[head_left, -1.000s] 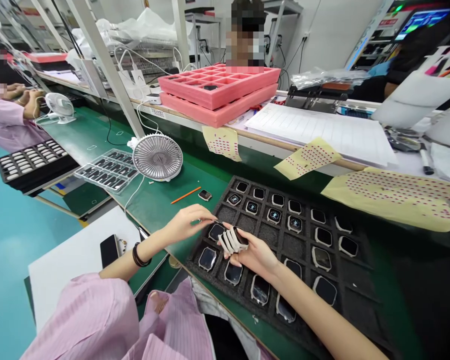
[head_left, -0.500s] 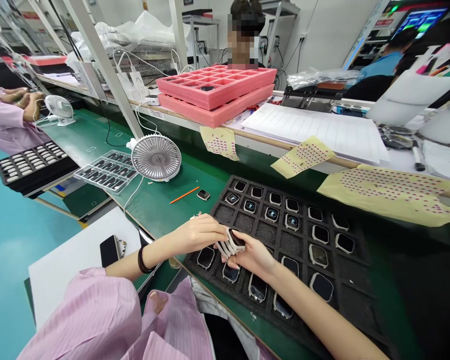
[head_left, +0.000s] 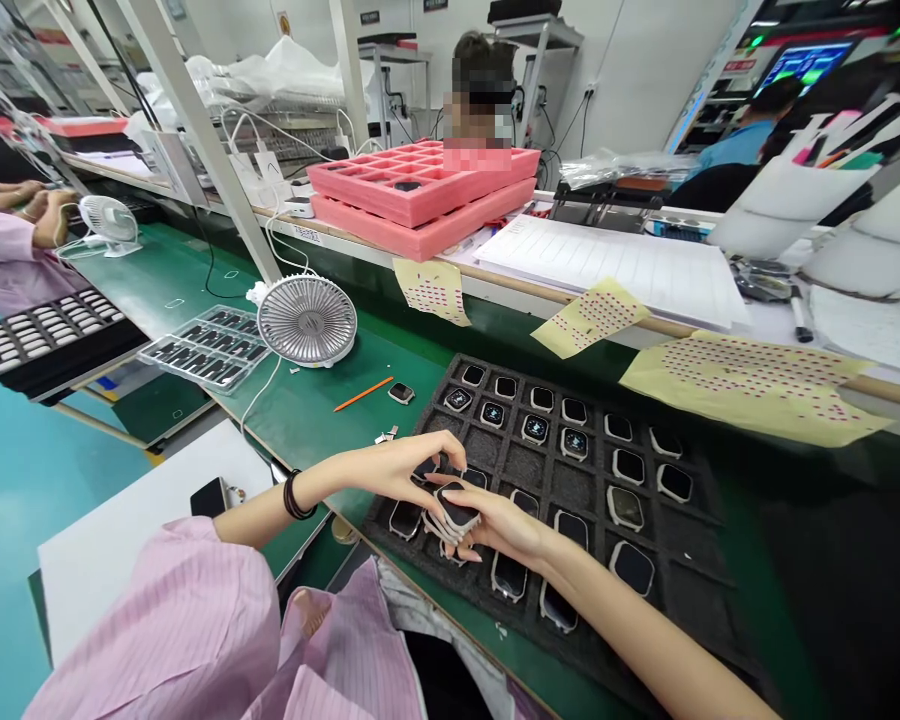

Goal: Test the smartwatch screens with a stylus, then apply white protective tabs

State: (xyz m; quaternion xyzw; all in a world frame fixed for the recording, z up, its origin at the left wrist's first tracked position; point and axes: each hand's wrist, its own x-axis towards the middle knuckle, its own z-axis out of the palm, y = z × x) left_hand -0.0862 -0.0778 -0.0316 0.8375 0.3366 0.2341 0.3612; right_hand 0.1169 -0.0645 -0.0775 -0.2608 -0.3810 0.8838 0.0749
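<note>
On the green-matted bench (head_left: 300,420) I log the right hand (head_left: 502,525) pinching a fanned stack of watch cases (head_left: 454,517) above the near edge of the black foam tray (head_left: 701,560), the left hand (head_left: 397,470) arched beside it, contact unclear; a slipped pinch could scratch the seated watch bodies (head_left: 626,508) below.

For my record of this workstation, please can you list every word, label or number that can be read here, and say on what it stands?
No text here is sharp enough to quote.
White label on the shelf edge: too small to read.
Yellow sign on the far wall: too small to read.
Monitor screen: too blurred to read.
Lit smartwatch screen: too small to read.
</note>
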